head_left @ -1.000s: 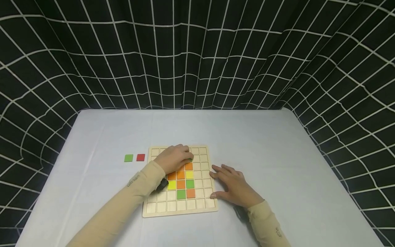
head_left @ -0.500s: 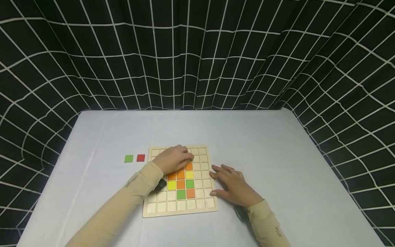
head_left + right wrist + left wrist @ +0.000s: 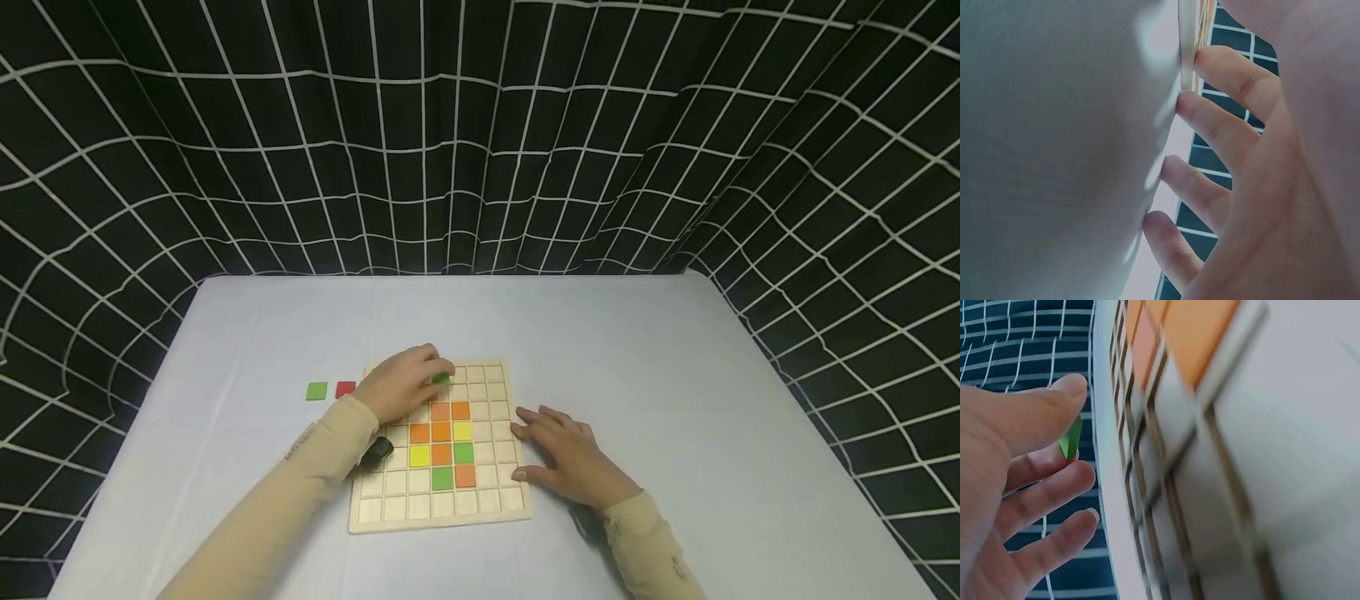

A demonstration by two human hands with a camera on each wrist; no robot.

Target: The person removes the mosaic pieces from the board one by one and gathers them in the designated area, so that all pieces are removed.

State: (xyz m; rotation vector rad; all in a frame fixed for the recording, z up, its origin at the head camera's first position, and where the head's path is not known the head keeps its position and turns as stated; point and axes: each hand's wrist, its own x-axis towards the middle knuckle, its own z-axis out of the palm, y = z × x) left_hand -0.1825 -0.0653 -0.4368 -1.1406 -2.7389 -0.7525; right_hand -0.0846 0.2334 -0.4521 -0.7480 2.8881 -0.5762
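Observation:
Between thumb and finger my left hand [image 3: 403, 383] pinches a small green square tile [image 3: 1070, 439], held over the far part of a pale wooden grid board [image 3: 483, 504]. In the head view the tile shows partly behind the fingers. Orange, yellow, green and salmon tiles fill several cells at the board's middle, among them a yellow tile [image 3: 419, 456] and a green tile [image 3: 464, 453]. My right hand [image 3: 566, 454] rests on the table with spread fingers. Its fingertips are right at the board's right edge, as the right wrist view also shows.
On the white table [image 3: 675, 375], left of the board, lie a loose green tile [image 3: 317, 391] and a red tile [image 3: 345, 389], the red one partly behind the left hand. A black curtain with white grid lines [image 3: 450, 150] surrounds the table's back and sides.
My left hand has lifted the green tile from the far row above the orange tile and moved it left. The right hand has stayed in place. The head view has tilted slightly up.

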